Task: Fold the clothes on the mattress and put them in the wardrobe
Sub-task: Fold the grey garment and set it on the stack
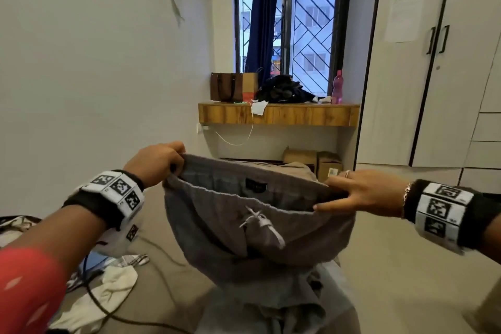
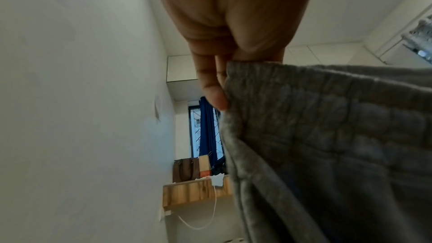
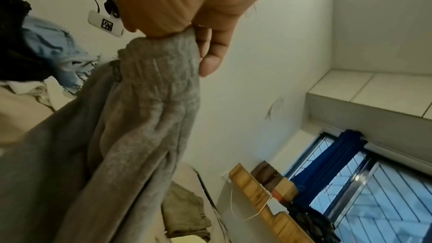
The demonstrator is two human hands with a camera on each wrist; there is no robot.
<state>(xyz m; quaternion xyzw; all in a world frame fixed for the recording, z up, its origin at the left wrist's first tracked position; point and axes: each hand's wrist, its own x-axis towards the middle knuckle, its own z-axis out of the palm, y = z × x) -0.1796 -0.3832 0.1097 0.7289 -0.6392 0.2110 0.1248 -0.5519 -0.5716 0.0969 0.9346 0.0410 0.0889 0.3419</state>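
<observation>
Grey sweatpants [image 1: 244, 228] with a white drawstring [image 1: 260, 222] hang in the air over the mattress [image 1: 162, 287], waistband stretched wide. My left hand [image 1: 162, 160] grips the waistband's left end, fingers curled over the elastic [image 2: 257, 88]. My right hand [image 1: 349, 192] pinches the right end, thumb pressed on the cloth [image 3: 158, 73] and the other fingers spread. The legs droop onto a heap of clothes [image 1: 284, 304] below. The white wardrobe [image 1: 433, 62] stands at the right with its doors closed.
White garments [image 1: 108, 287] and a black cable [image 1: 116, 314] lie on the mattress at the left. A wooden shelf [image 1: 279, 114] under the window holds a brown bag [image 1: 226, 87], dark clothes [image 1: 284, 89] and a pink bottle [image 1: 337, 87]. Cardboard boxes [image 1: 314, 160] sit beneath it.
</observation>
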